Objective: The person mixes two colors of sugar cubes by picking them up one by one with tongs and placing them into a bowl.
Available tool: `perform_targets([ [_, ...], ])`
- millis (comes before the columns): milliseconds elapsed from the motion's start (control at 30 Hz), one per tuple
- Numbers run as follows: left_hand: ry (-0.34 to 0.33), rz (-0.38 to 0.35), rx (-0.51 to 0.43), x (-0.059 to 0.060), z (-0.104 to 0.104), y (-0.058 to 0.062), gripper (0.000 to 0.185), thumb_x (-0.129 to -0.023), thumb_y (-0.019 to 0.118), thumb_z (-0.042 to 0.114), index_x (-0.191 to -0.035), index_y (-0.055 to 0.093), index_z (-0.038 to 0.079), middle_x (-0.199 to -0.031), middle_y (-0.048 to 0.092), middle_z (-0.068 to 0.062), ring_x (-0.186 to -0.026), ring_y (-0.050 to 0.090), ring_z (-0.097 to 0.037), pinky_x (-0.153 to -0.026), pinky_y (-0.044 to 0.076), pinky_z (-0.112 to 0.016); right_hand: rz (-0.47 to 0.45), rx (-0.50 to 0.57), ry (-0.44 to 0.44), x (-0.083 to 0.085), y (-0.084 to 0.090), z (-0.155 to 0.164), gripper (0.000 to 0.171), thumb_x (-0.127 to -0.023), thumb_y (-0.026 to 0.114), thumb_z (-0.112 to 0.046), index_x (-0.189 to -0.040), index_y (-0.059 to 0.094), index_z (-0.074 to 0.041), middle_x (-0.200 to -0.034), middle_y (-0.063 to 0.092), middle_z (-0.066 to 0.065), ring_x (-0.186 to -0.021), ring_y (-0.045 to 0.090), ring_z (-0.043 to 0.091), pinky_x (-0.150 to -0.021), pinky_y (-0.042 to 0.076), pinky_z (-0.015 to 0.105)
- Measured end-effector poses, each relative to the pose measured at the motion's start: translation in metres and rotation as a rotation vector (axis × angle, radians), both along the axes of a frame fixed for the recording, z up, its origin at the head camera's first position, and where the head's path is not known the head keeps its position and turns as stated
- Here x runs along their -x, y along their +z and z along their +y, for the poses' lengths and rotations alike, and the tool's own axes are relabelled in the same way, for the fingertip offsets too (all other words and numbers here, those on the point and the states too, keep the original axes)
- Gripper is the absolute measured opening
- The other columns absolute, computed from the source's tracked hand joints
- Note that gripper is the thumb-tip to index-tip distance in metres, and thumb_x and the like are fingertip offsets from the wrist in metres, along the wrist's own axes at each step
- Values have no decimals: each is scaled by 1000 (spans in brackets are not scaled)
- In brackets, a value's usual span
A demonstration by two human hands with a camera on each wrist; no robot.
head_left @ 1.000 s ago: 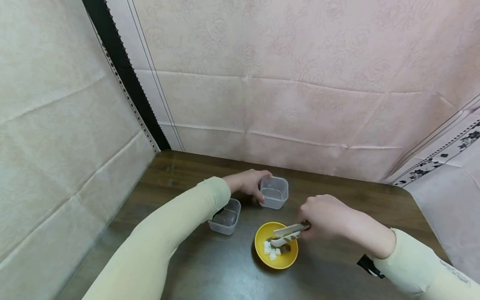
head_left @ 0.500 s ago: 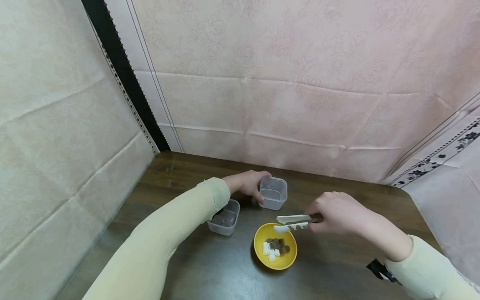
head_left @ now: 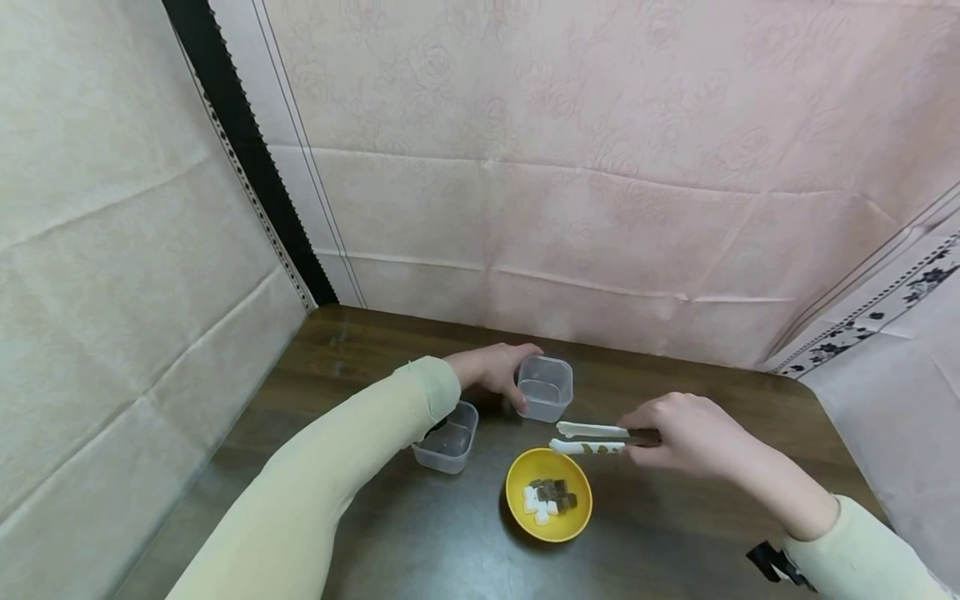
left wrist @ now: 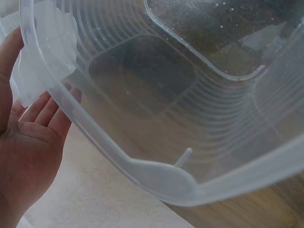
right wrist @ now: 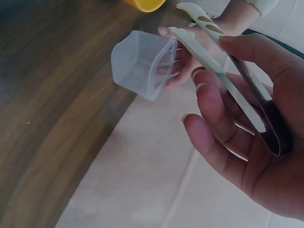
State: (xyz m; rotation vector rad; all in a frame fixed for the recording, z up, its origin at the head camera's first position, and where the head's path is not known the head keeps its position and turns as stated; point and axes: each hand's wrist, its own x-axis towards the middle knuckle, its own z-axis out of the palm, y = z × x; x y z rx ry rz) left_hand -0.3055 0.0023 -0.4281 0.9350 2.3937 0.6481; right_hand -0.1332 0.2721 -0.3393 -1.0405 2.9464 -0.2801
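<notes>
My left hand (head_left: 495,368) grips the near side of a clear square plastic container (head_left: 545,390) standing at the back of the table, thumb and fingers on either side of it. In the left wrist view this container (left wrist: 47,52) shows between thumb and fingers. My right hand (head_left: 693,437) pinches a pair of tongs (head_left: 588,447) with pale, leaf-patterned tips; the right wrist view shows the tongs' tips (right wrist: 187,40) apart with nothing between them. They hover just past the far right rim of a yellow bowl (head_left: 551,535), which holds white cubes (head_left: 534,500) and brown cubes (head_left: 555,492).
A second clear plastic container (head_left: 447,442) stands under my left wrist, partly covered by the sleeve; it looks large in the left wrist view. The dark wooden table (head_left: 420,533) meets pale patterned cloth (head_left: 585,250) at the back and sides.
My right hand has drawn the tongs up and right, out of the yellow bowl, uncovering the brown cubes. The tongs' tips now stand farther apart. The left hand keeps its hold on the container.
</notes>
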Motion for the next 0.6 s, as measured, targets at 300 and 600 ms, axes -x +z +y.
perform_targets([
  [300, 4, -31, -4, -1, -3, -3, 111, -82, 97, 26, -169, 29, 17, -156, 53, -12, -132, 54, -26, -120, 42, -48, 44, 56, -26, 1, -12, 17, 10, -88, 85, -24, -95, 80, -28, -78, 58, -26, -67, 45, -7, -58, 40, 23],
  [600, -20, -16, -2, 5, -14, 5, 120, -78, 99, 33, -171, 24, 18, -162, 49, -12, -147, 48, -28, -122, 40, -46, 68, 71, -86, -1, -19, 33, 20, -88, 88, -28, -107, 84, -21, -101, 79, -12, -87, 71, 2, -70, 59, 34],
])
